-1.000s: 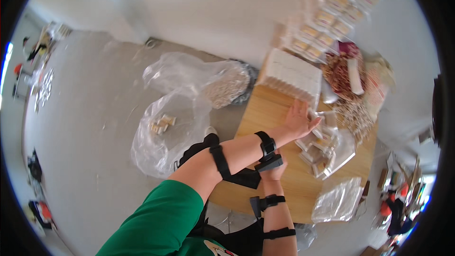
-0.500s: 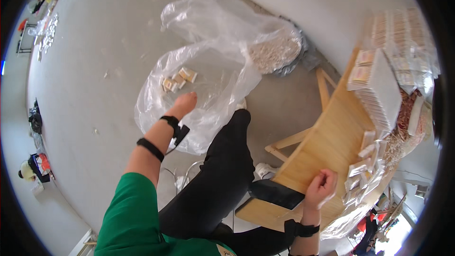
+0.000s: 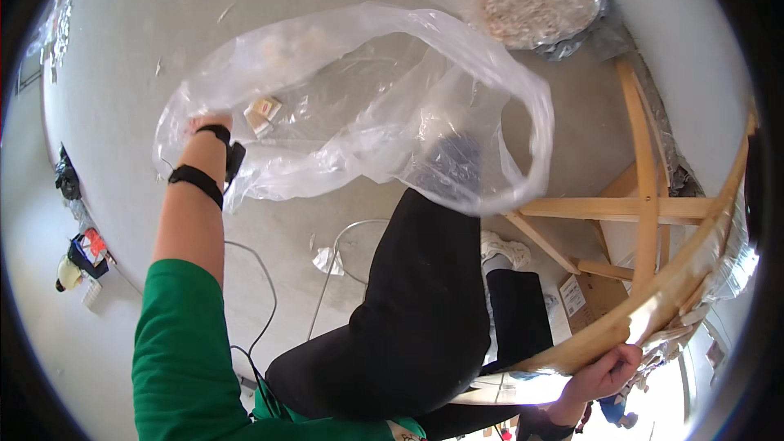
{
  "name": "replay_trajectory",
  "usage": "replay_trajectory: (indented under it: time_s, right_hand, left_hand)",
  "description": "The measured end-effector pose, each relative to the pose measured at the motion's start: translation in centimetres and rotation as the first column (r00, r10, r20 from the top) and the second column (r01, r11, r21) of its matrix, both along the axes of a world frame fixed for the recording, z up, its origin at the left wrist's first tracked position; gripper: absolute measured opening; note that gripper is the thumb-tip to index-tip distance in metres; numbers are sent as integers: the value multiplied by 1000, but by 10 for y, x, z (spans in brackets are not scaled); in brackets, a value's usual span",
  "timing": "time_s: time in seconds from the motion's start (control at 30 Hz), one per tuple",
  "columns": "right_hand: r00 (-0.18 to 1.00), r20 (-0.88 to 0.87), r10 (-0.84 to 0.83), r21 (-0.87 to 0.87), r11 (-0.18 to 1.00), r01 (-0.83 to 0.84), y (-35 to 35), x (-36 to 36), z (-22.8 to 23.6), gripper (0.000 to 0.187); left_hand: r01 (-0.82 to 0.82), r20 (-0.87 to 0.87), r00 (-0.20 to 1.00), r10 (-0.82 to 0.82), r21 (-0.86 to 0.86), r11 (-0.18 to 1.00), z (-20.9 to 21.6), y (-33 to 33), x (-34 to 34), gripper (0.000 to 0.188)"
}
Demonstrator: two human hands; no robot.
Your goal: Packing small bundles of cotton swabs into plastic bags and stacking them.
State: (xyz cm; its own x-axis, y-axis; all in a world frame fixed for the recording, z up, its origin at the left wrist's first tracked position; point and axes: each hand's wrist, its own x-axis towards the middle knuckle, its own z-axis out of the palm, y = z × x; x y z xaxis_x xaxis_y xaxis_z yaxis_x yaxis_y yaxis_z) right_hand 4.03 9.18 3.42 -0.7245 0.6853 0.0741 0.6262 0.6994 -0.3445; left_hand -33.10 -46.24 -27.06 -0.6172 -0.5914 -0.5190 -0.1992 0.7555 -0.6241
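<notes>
A large clear plastic bag (image 3: 327, 171) spreads over the floor in front of me, its right side billowing over my knee. My left hand (image 3: 211, 121) is at the bag's left side, closed on the plastic; film partly covers the fingers. Beside that hand lie a few small cream-and-tan packs (image 3: 261, 114), seen inside the bag's spread. My right hand (image 3: 606, 371) is curled into a loose fist with nothing visible in it, resting at the edge of the wooden table (image 3: 563, 351).
A second clear bag full of pale bits (image 3: 539, 12) stands by the wall. Wooden table legs (image 3: 645, 188) and a cardboard box (image 3: 592, 298) are at the right. A thin dark cable (image 3: 265, 278) hangs by my left thigh.
My left hand has moved left within the view, and the bag has spread and lifted on its right side. The view has shifted, so the tabletop and its packs are mostly out of sight.
</notes>
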Motion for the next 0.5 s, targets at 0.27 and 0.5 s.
replay_trajectory:
  time_s: [0.27, 0.5]
  right_hand:
    - [991, -49, -121, 4, 993, 121, 14, 17, -4, 6]
    - [985, -88, -147, -28, 989, 145, 20, 25, 4, 12]
  left_hand:
    - [-66, -2, 997, 74, 441, 895, -142, -57, 13, 69]
    - [-601, 59, 674, 737, 624, 500, -173, -39, 56, 87]
